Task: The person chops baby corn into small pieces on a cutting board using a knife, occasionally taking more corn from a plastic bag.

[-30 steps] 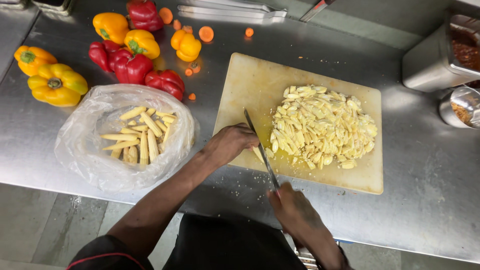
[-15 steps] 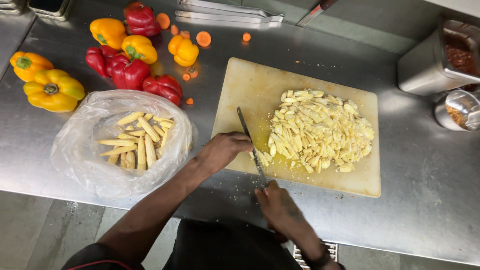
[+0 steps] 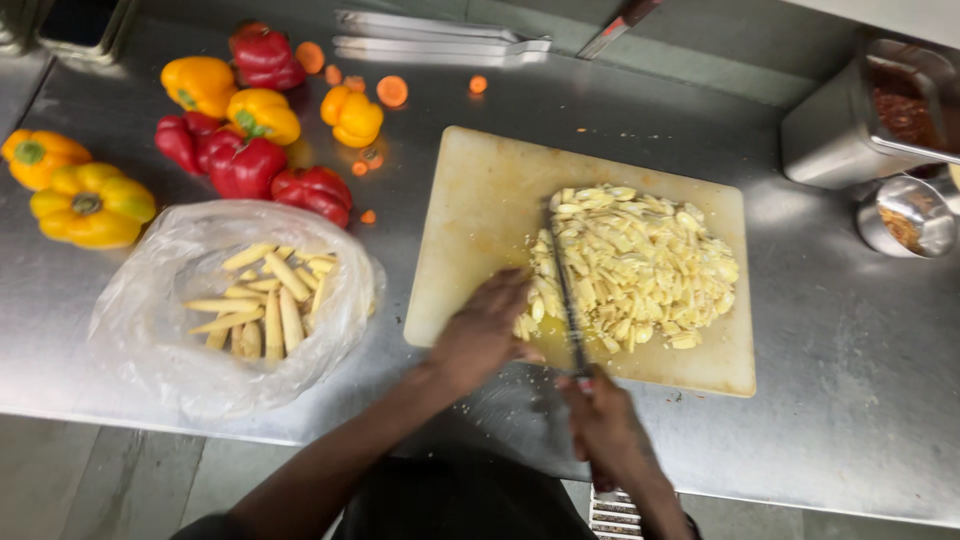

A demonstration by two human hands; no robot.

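The right hand [image 3: 610,435] has its grip closed round the handle of a kitchen knife [image 3: 565,290], whose blade lies lengthwise along the left edge of the pile of chopped baby corn [image 3: 640,265] on the pale cutting board [image 3: 480,200]. The left hand [image 3: 485,325] rests on the board's near edge, fingers curled and pressed together against the near-left corner of the pile, just beside the blade; whether it pinches any piece cannot be told. The board sits on a stainless steel counter [image 3: 850,380]. To the left, an open clear plastic bag [image 3: 150,330] holds whole baby corn [image 3: 265,305]. Behind it lie red bell peppers [image 3: 240,165] and yellow bell peppers [image 3: 90,200], with carrot slices [image 3: 390,90] scattered near steel tongs [image 3: 440,45]. At the right stand a steel container [image 3: 860,130] and a small steel bowl [image 3: 905,215]. Risk noted: the left fingertips lie close to the blade, so a slip or a hurried stroke could nick them. The pile reaches the board's near edge, and a sweeping motion could push pieces onto the counter. Wet scraps by the board may let it slide under pressure.
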